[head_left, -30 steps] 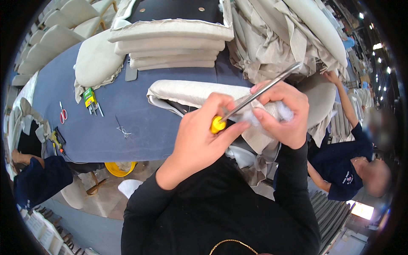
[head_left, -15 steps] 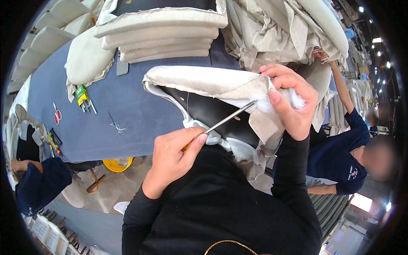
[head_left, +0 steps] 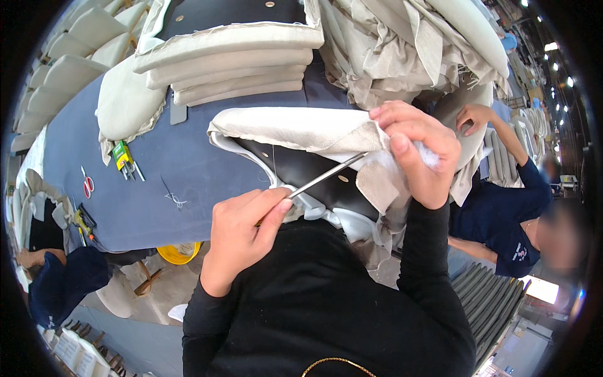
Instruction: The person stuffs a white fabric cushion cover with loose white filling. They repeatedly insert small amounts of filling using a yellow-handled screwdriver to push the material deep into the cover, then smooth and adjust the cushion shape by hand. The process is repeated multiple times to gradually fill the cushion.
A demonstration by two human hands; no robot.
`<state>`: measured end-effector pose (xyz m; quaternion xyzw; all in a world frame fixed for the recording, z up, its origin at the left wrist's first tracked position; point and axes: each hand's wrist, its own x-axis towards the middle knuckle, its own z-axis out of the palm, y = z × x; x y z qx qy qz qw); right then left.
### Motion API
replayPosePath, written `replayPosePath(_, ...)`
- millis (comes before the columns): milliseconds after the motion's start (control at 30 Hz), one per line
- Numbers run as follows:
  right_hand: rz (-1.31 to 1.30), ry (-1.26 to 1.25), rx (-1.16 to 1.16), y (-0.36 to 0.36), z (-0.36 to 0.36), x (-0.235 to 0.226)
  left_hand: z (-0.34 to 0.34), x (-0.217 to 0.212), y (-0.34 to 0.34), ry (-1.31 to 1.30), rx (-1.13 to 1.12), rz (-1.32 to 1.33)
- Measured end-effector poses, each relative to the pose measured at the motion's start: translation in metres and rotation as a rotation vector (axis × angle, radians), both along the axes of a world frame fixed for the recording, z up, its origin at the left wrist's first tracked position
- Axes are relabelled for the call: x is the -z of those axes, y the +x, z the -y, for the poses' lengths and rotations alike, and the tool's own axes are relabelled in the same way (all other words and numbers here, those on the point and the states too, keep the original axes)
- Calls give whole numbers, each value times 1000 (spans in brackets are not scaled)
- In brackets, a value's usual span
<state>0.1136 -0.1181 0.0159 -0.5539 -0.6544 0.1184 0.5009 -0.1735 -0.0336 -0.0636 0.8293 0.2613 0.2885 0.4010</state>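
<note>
A beige upholstered chair pad [head_left: 289, 125] stands on its edge in front of me, its dark underside [head_left: 326, 168] with small holes facing me. My right hand [head_left: 434, 182] grips its right corner, fingers over the fabric and thumb on the near side. White fluffy stuffing [head_left: 428, 157] bulges out beside that thumb. In my left hand [head_left: 242, 235], fingers closed, is a screwdriver [head_left: 330, 173]; its metal shaft points up and right, with the tip at the fabric fold near the corner. My palm hides most of the handle. Loose cloth [head_left: 377, 188] hangs below the corner.
Stacked beige pads [head_left: 232, 69] and heaped fabric [head_left: 402, 50] stand at the back of the blue-grey table [head_left: 138, 213]. Scissors [head_left: 87, 182], a green-yellow box [head_left: 122, 155] and a needle with thread [head_left: 174, 196] lie left. Co-workers are at right [head_left: 502, 220] and left [head_left: 69, 283].
My left hand and the screwdriver have shifted left and slightly down. The tip now sits at the fabric fold instead of by the stuffing. The co-worker's hand at right has come down from the fabric heap.
</note>
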Motion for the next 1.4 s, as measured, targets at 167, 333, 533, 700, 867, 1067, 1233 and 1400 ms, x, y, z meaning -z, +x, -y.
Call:
replayPosePath(167, -71, -8, 72, -2, -4, 3, 1, -4, 1, -24, 1, -23)
replayPosePath(333, -133, -57, 4, 1, 3, 5, -3, -8, 5, 6, -3, -30)
replayPosePath(533, -389, -2, -324, 14, 8, 32, -6, -10, -4, 68, 33, 21)
replayPosePath(700, -347, 32, -408, 11, 18, 41, -7, -34, -12, 83, 71, -39)
replayPosePath(867, -389, 78, -434, -1, 24, 38, -7, -53, -15, 106, 127, -100)
replayPosePath(1067, -343, 119, -463, -5, 32, 38, -5, -72, -18, 121, 172, -168)
replayPosePath(1233, -323, 125, -487, -8, 33, 36, -9, -73, -18, 132, 207, -158)
replayPosePath(1400, -275, 114, -524, -5, 34, 41, -12, -61, -30, 52, 195, -117)
